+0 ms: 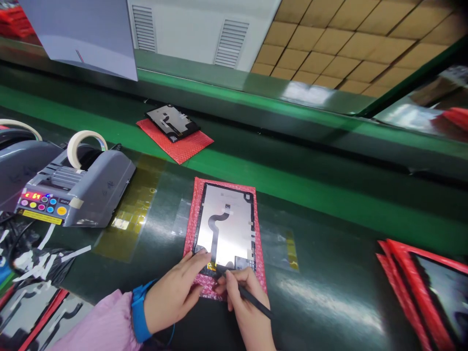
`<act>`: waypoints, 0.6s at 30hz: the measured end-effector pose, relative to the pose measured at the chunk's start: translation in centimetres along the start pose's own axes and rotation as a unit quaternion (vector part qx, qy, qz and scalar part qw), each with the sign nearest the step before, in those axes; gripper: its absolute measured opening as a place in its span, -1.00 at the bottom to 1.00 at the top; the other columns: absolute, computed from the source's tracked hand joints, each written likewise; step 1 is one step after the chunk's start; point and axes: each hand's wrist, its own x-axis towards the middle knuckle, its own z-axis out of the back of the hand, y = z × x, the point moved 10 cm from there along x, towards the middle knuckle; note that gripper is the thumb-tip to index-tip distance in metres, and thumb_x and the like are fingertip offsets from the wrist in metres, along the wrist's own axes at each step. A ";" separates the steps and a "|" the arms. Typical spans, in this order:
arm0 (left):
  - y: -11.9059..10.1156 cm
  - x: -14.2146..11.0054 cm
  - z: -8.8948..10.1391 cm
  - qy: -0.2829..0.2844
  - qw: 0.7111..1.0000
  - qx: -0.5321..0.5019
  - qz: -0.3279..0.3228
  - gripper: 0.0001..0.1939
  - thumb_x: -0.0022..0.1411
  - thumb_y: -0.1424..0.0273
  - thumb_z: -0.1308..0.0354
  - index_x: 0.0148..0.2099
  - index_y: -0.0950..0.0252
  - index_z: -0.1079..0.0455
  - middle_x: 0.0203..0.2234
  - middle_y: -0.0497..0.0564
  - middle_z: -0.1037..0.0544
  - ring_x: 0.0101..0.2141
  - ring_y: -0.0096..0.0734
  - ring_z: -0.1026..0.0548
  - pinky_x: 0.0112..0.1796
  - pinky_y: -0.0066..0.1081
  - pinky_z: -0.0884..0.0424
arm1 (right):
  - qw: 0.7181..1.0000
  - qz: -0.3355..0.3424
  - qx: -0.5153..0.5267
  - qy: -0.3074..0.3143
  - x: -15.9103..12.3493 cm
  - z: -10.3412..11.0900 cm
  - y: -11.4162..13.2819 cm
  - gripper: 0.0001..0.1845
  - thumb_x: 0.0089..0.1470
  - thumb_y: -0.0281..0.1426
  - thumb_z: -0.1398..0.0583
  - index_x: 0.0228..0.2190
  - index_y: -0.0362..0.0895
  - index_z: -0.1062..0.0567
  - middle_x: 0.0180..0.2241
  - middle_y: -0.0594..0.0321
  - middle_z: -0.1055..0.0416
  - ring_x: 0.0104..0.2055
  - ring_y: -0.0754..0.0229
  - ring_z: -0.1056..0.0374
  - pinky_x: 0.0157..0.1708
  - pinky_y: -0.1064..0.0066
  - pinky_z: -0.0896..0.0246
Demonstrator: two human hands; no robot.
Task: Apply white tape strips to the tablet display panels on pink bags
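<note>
the display panel (237,226) lay near centre on red bubble wrap (198,200), apparently for cushioning; your left hand (173,288), loosely spread, seemed to steady its near-left corner while your right hand (244,303) pinched a black pen-like tool (256,301).

A single camera worn on the head looks forward and down over a dark workbench (329,273), taking in the wearer's left hand (170,295) and right hand (248,292) from above at close range, with a screen panel (234,229) just beyond them. The view reaches past a tape machine (109,180) at left to cardboard boxes (278,31) at far right, the green strip (256,175) crossing aslant between near and far.
</note>
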 end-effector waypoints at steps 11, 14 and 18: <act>-1.2 0.5 -1.8 0.005 0.982 0.182 -0.057 -0.56 0.41 0.57 0.06 0.27 0.33 -0.30 0.16 0.17 -0.48 0.25 -0.12 -0.34 0.23 -0.10 -0.32 | 0.996 0.009 -0.048 -0.080 -0.6 2.2 1.3 -0.68 0.23 -0.07 -0.19 -0.38 -0.04 -0.43 -0.60 0.33 -0.48 -0.70 0.27 -0.30 -0.66 0.45 -0.25; -1.5 1.1 -2.0 -0.016 0.973 0.224 -0.048 -0.57 0.42 0.52 0.00 0.29 0.35 -0.30 0.08 0.20 -0.53 0.21 -0.03 -0.39 0.21 -0.03 -0.31 | 0.979 0.127 -0.132 -0.091 -0.7 3.5 3.9 -0.79 0.33 -0.22 -0.10 -0.16 0.00 -0.49 -0.36 0.24 -0.62 -0.46 0.17 -0.52 -0.45 0.37 -0.40; -0.7 1.3 -0.4 0.015 0.999 0.043 -0.020 -0.61 0.46 0.36 -0.02 0.27 0.20 -0.34 0.02 0.14 -0.55 0.17 -0.13 -0.41 0.20 -0.09 -0.31 | 0.864 0.372 -0.340 -0.014 -1.6 2.4 6.3 -0.79 0.31 -0.23 -0.10 -0.12 0.04 -0.50 -0.02 0.11 -0.58 -0.07 -0.06 -0.56 -0.21 0.16 -0.41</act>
